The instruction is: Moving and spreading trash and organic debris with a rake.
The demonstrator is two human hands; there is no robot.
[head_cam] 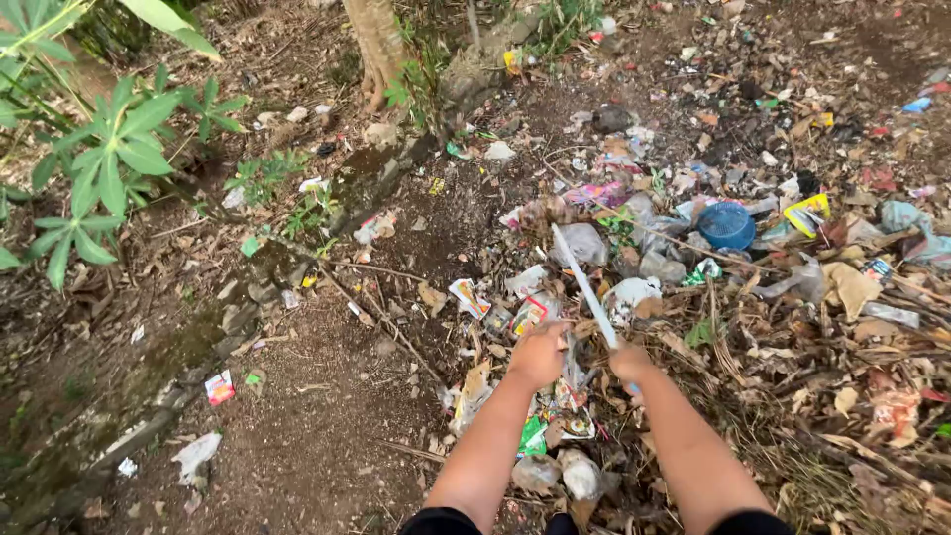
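**Hands on a long stick, trash heap underfoot**

Litter everywhere here. Both arms reach out over bare dirt ground (327,436) strewn with dry leaves and plastic scraps. The right hand (630,363) has its fingers clenched around the lower end of a long, thin, pale stick (584,285), which slants up and away to the left, its far tip near a crumpled clear plastic bag (584,243). The left hand (538,354) sits just beside it, fingers curled in; I honestly can't tell if it's gripping the stick too or a bit of wrapper underneath.

What could go sideways, as I judge it:

- The stick looks skinny. Levered against the matted twigs and dry grass on the right, it could bend or snap.
- Flicking through loose stuff may fling scraps back at bare arms, and there could be sharp bits hidden in that pile.
- The round blue plastic lid (726,225) and the colourful snack wrappers (535,315) lie tangled with twigs, so anything hooked might drag its neighbours along.
- Footing: the mossy stone edging (198,347) on the left looks slick.
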